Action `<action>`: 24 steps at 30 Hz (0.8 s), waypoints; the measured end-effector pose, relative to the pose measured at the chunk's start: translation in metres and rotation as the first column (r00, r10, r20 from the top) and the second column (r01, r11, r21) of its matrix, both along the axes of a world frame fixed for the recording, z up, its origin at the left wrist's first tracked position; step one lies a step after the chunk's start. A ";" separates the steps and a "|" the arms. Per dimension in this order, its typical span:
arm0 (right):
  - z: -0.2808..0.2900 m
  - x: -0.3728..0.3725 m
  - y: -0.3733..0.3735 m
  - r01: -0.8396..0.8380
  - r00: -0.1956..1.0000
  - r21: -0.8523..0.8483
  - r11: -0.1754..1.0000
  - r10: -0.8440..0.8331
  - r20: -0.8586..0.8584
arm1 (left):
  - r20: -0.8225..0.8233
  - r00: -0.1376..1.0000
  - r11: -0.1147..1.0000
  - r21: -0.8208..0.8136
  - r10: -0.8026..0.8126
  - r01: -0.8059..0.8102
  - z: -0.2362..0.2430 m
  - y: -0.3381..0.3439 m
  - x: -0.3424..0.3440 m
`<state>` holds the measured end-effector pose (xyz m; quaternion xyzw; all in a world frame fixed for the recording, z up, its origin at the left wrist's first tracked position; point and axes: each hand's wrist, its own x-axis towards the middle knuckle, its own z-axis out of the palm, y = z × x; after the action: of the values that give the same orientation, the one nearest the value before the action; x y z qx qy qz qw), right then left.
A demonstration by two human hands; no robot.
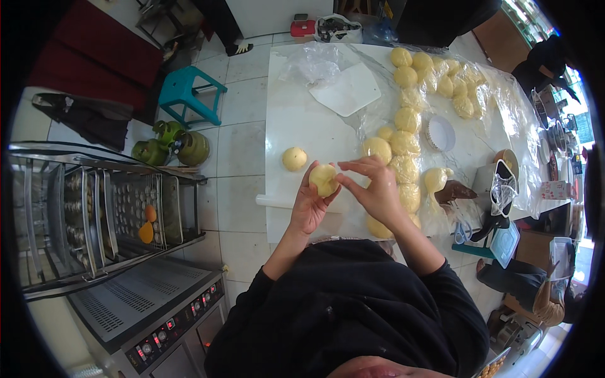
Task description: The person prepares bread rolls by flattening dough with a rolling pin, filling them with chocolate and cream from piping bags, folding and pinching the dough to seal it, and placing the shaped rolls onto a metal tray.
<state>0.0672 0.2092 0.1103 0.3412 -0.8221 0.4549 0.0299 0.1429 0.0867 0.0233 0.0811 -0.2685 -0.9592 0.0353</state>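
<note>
Left hand [307,206] cups soft round yellow dough [322,181], fingers curled, above white table's [293,120] near-left part. Right hand [382,188] at dough's right edge; can't tell if fingers pinch.

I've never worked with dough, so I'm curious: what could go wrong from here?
The dough piece in the left hand might tear or thin out where the right hand works at its edge. It could also slip, being held up above the table. The lone dough ball lies uncovered, so its surface might dry.
</note>
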 end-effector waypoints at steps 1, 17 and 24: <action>-0.001 0.002 0.001 0.030 0.984 0.056 0.998 -0.039 0.177 | -0.001 1.000 1.000 -0.001 -0.002 0.002 -0.001 0.001 0.000; -0.009 -0.014 -0.004 -0.236 0.971 -0.102 0.966 0.230 -0.066 | -0.095 0.995 0.986 0.160 -0.042 0.056 0.008 0.000 -0.004; -0.003 0.006 -0.005 -0.080 0.992 0.002 0.997 0.079 0.094 | -0.031 0.998 0.999 -0.009 0.053 -0.053 0.005 -0.003 -0.001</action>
<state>0.0733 0.2043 0.1074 0.3519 -0.8097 0.4688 -0.0279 0.1414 0.0840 0.0288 0.0734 -0.2704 -0.9577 0.0652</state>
